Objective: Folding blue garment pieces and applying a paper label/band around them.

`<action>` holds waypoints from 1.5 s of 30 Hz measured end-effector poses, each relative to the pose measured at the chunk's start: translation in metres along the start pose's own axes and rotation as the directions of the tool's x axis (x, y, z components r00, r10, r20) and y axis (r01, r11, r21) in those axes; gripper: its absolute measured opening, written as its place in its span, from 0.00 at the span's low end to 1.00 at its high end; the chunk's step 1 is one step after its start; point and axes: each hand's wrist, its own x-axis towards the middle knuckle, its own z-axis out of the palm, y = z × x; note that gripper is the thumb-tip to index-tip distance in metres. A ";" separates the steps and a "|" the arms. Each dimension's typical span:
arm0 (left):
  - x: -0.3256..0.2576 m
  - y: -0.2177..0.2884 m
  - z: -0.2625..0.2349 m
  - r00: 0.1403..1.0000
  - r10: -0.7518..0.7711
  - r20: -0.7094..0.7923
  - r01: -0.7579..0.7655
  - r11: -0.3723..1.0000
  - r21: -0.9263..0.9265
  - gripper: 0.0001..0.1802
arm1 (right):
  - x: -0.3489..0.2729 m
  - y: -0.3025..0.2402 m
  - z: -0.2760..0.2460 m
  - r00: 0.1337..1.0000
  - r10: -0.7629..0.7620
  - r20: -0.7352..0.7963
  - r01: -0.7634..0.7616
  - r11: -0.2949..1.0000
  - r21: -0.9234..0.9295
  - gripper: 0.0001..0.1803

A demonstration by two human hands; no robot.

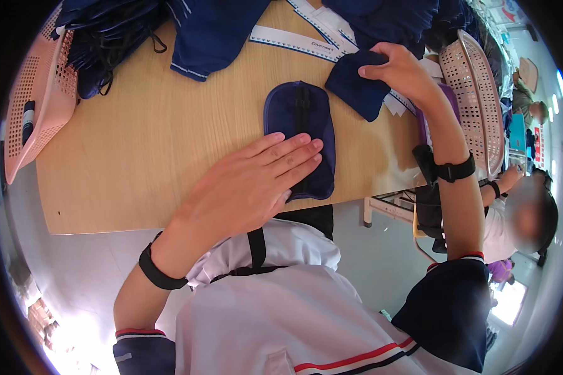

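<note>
My left hand (247, 181) is flat and open, palm down, fingers together and extended across the lower half of the navy fabric pouch (316, 115). My right hand (401, 74) is closed on the navy fabric piece (356, 87), thumb on its upper face; the exact position of the other fingertips cannot be fully determined.

The pouch lies flat on the wooden table (137, 144), at the edge nearest me. Its long axis runs from that edge away from my body. The far end is rounded, and a black strip (302, 100) follows the long axis down the middle. A narrow raised border outlines the body. The fabric piece, plain and round-cornered, is positioned just beyond the pouch to its right, slanting down toward the right.

White paper strips (294, 42) with a blue printed border extend beside and beneath the fabric piece. Farther out, a navy fabric panel (222, 34) with a pale stitched edge lies toward the far side.

At left, the perforated pink basket (53, 100) has a dark roll (29, 119) against its wall; a navy bundle with cords (109, 40) sits alongside. At right stands a pale perforated basket (475, 94); dark fabric (447, 28) adjoins its far end.
</note>
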 end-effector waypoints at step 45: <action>-0.011 -0.014 -0.018 0.983 -0.177 -0.056 0.179 0.983 0.040 0.38 | -0.186 -0.054 0.055 0.790 -0.613 -0.009 0.525 0.685 -0.505 0.29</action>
